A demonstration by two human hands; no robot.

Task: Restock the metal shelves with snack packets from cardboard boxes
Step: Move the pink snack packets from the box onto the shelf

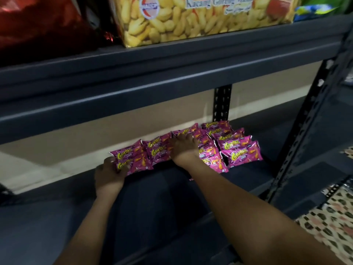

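Left hand (109, 174) grips the nearest pink packet (131, 159) at its end; right hand (184, 147) lies flat, fingers spread, on the row (238, 150) deep on the lower shelf (248, 175). Light, crinkly, slippery bags, likely best pinched by their sealed edges.
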